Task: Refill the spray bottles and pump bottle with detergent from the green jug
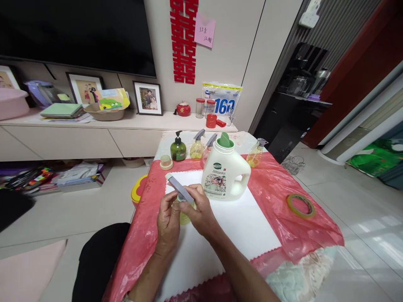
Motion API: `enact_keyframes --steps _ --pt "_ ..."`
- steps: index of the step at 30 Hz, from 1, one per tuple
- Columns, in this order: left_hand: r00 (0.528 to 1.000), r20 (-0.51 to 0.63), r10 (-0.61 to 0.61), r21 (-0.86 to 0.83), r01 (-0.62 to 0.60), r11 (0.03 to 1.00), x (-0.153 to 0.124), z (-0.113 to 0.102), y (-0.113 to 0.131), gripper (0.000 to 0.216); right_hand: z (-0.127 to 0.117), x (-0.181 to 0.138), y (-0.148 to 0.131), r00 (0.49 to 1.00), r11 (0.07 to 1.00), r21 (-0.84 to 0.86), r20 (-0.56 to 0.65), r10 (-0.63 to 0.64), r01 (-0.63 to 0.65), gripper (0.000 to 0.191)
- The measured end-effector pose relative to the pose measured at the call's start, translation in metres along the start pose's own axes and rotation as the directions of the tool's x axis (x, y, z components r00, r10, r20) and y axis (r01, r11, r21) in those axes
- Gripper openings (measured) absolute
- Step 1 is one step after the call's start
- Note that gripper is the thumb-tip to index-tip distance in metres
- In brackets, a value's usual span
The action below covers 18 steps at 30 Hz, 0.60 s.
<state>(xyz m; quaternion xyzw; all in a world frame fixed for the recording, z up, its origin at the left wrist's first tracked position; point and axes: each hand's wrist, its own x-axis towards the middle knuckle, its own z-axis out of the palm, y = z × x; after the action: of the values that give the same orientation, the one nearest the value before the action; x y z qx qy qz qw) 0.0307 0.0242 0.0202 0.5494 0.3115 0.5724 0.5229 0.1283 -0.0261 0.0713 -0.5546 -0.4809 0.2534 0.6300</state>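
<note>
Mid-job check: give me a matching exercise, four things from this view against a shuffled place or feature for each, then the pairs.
1. spray bottle
2. jug
3. green bottle
4. roll of tape

A. lying flat on the red cover
B. standing on the white sheet
C. held by left hand and right hand
D. topped with a black pump

Pairs: 1-C, 2-B, 3-D, 4-A

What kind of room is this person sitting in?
Most likely a home living room: a large dark screen hangs on the wall, framed photos stand on the long low cabinet beneath it, and red paper cutouts decorate the wall.
</note>
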Motion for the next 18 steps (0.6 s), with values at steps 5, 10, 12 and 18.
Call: enact_keyframes --steps 5,10,12,18 --pt "1.000 -0.025 0.017 -0.009 -0.017 1.000 0.000 0.000 -0.001 0.034 -0.003 0.002 0.006 1.000 1.000 0.030 0.013 -0.001 0.001 0.024" --pt "1.000 0.000 -0.011 -0.039 0.011 0.999 -0.001 -0.004 -0.005 0.034 0.012 0.002 0.019 0.990 0.998 0.054 -0.134 0.037 -0.030 0.032" --pt "1.000 0.011 -0.019 -0.043 0.019 0.999 0.000 -0.005 -0.003 0.034 0.011 0.002 0.015 0.992 0.998 0.049 -0.119 0.042 -0.037 0.034" --pt "1.000 0.015 0.004 -0.048 -0.003 0.999 0.001 0.001 0.007 0.035 -0.007 0.003 0.000 0.996 0.999 0.052 0.088 -0.012 0.008 0.028"
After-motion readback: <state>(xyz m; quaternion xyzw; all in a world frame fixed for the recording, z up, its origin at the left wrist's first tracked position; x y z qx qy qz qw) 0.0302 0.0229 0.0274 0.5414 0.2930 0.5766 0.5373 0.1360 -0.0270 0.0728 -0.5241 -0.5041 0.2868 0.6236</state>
